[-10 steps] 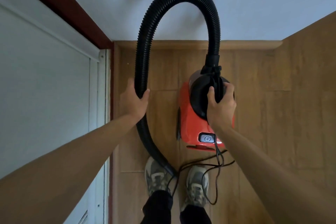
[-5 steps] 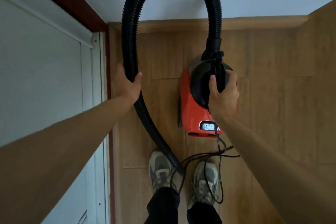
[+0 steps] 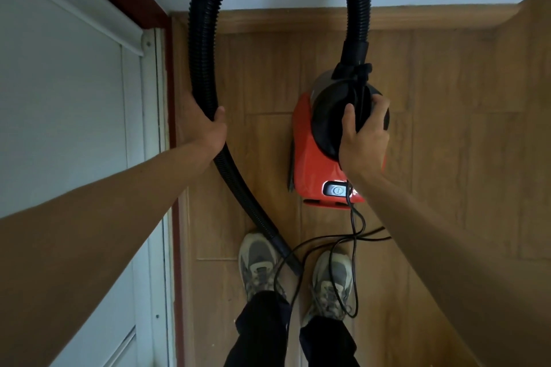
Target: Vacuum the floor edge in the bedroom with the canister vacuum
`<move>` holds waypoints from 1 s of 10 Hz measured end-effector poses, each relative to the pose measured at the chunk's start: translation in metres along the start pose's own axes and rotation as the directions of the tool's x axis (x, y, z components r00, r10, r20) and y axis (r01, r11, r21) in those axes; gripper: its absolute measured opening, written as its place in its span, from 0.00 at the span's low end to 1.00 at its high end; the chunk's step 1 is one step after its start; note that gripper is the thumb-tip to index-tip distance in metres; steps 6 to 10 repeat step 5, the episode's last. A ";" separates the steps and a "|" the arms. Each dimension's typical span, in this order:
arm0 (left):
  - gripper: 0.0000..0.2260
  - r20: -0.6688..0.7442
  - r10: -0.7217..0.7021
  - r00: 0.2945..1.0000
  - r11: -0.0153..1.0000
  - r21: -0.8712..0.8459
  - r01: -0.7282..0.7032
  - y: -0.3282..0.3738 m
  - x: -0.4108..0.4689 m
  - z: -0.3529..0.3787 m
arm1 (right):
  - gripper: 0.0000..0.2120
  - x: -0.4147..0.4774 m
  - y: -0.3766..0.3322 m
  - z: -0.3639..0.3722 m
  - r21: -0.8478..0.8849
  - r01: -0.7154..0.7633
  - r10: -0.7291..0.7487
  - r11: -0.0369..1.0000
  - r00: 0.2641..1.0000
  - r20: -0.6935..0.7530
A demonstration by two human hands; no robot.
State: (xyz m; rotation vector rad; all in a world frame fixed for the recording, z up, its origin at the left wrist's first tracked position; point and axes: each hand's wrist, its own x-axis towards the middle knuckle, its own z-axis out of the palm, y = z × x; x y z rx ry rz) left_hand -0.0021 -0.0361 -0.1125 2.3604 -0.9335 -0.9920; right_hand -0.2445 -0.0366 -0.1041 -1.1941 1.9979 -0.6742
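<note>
Head view: red canister vacuum point(image 3: 310, 164) just right of centre, toward 1 o'clock, seemingly held above the wooden floor point(image 3: 447, 158). Gripped at its black top handle by the right hand point(image 3: 363, 143), fingers curled round; black hose point(image 3: 205, 39) wrapped by the left hand point(image 3: 205, 128) at 9 o'clock, arching past 12 o'clock and ending in a nozzle point(image 3: 287, 256) between the shoes point(image 3: 258, 259) at 6 o'clock. Best done by guiding the nozzle out to the skirting point(image 3: 283, 19) at 12 o'clock, keeping the tip low along the edge, minding the cord point(image 3: 356, 217) looped by the right shoe. Counted: one vacuum, one hose, one cord, two hands, two shoes.
</note>
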 end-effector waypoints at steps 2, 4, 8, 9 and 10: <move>0.25 0.026 0.021 0.999 0.998 0.057 -0.022 0.023 -0.022 -0.026 | 0.20 0.004 -0.015 -0.023 -0.219 0.022 0.026 0.975 0.976 0.216; 0.28 0.057 0.102 0.993 0.979 0.171 -0.110 0.062 -0.047 -0.057 | 0.28 0.013 -0.061 -0.077 -0.608 0.308 0.059 0.732 0.860 0.507; 0.33 0.115 0.133 0.984 0.963 0.222 -0.156 0.085 -0.060 -0.075 | 0.31 0.015 -0.092 -0.111 -0.628 0.440 0.012 0.642 0.813 0.582; 0.33 0.115 0.133 0.984 0.963 0.222 -0.156 0.085 -0.060 -0.075 | 0.31 0.015 -0.092 -0.111 -0.628 0.440 0.012 0.642 0.813 0.582; 0.33 0.115 0.133 0.984 0.963 0.222 -0.156 0.085 -0.060 -0.075 | 0.31 0.015 -0.092 -0.111 -0.628 0.440 0.012 0.642 0.813 0.582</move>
